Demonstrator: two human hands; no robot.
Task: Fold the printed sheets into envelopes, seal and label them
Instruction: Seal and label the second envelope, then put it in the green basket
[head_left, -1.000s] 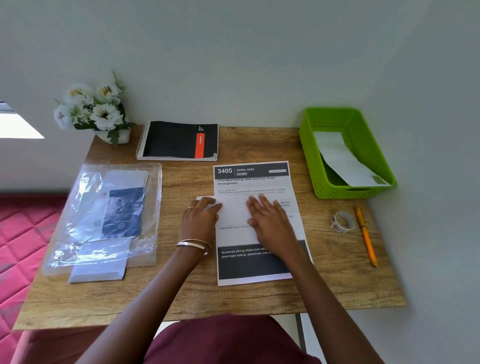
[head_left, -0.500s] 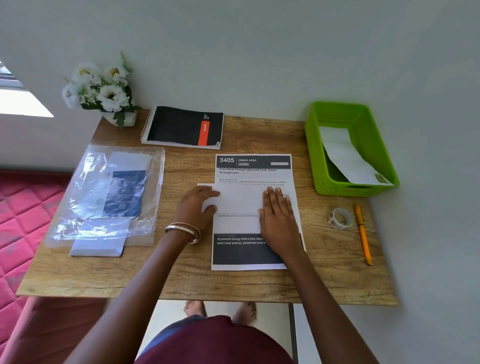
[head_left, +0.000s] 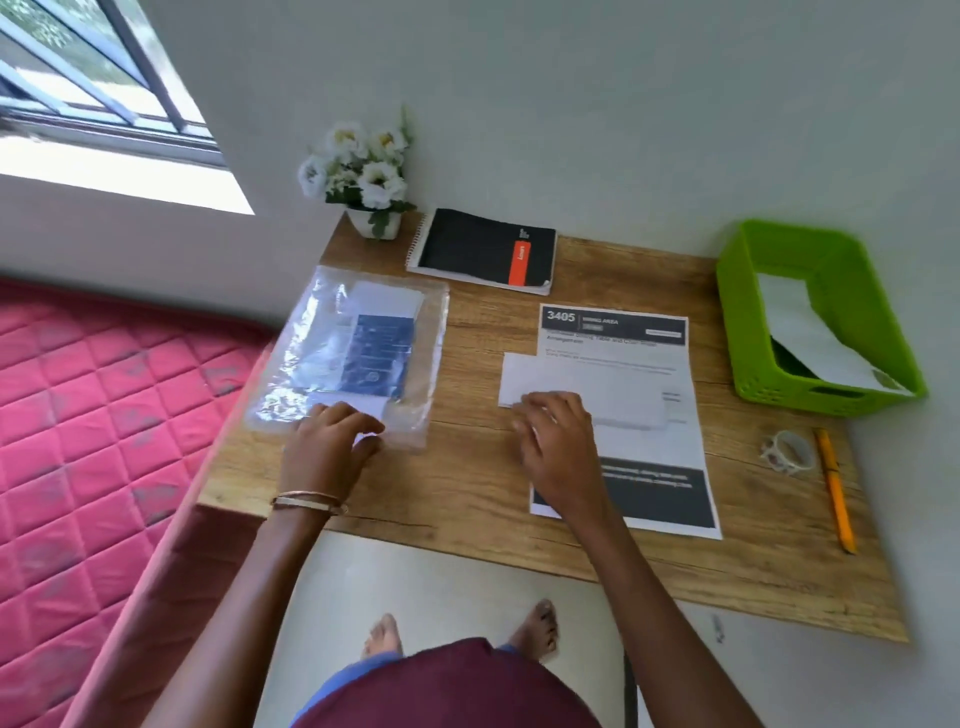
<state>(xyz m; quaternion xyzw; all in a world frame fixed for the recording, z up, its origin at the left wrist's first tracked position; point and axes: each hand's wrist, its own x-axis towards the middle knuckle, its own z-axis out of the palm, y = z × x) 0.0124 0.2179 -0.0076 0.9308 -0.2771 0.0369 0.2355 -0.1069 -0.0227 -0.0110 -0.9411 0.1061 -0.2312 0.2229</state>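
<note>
A: Our left hand (head_left: 327, 447) rests with curled fingers on the plastic packet of envelopes (head_left: 348, 358); whether it pinches one, we cannot tell. Our right hand (head_left: 558, 447) lies loosely curled on the envelope (head_left: 582, 387) atop the printed sheet (head_left: 623, 415).

B: Paper's light and slippery, we judge; we'd take it by an edge.

A: Beyond the right hand we count one tape roll (head_left: 787, 452), one pen (head_left: 834, 493), one green basket (head_left: 831, 400).
</note>
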